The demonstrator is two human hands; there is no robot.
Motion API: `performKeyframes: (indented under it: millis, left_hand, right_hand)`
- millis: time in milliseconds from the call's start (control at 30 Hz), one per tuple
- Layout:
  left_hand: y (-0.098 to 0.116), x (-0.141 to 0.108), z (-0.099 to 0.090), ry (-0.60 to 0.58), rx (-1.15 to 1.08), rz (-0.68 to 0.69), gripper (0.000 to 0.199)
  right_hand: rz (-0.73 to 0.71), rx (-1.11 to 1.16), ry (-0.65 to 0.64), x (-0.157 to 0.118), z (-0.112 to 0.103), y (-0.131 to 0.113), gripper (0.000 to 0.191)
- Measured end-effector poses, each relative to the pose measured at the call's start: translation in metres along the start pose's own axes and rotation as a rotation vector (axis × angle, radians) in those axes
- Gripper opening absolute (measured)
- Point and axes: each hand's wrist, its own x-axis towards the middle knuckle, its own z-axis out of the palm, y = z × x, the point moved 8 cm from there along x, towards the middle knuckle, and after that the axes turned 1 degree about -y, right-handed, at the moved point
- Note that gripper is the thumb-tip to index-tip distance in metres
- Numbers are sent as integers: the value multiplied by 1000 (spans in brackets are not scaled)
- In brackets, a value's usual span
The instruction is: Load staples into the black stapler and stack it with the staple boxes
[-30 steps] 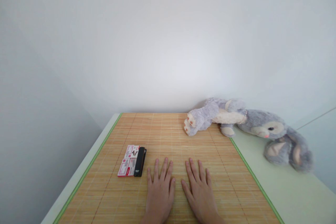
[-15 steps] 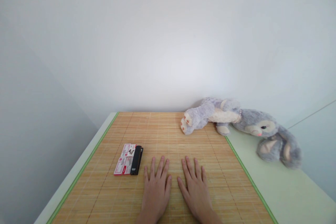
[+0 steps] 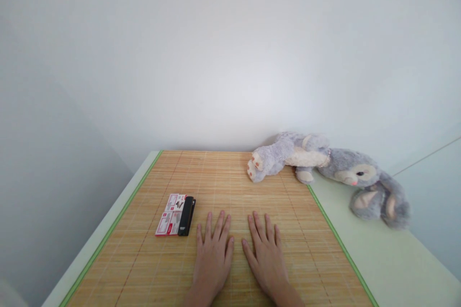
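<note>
My left hand (image 3: 212, 254) lies palm down on the bamboo mat (image 3: 216, 177), fingers spread, holding nothing. Beside it, my right hand (image 3: 266, 256) rests flat in the same way, a narrow strip of mat between the two thumbs. To the left of my left hand is a black stapler (image 3: 186, 216), apart from the fingertips. It sits along the right edge of small red-and-white boxes (image 3: 170, 218) printed with a stapler picture.
A grey plush rabbit (image 3: 309, 156) lies on its side along the back right, its head (image 3: 356, 168) and ears past the mat's green border. The pale table (image 3: 403, 268) shows on both sides of the mat. A white wall (image 3: 230, 57) stands behind.
The whole view has shifted very slightly, everything appearing a little higher. Both hands stay flat on the mat, and the stapler, boxes and rabbit keep their places.
</note>
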Motion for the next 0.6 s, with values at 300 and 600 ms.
performKeyframes:
  millis: [300,600]
  left_hand:
    - [1,1,-3,-2,2,6,65]
    - [2,-8,3,-33,-39,16,66]
  right_hand:
    - [11,48,-4,2,0,1,70]
    - [72,167,13,25,8,-11,66]
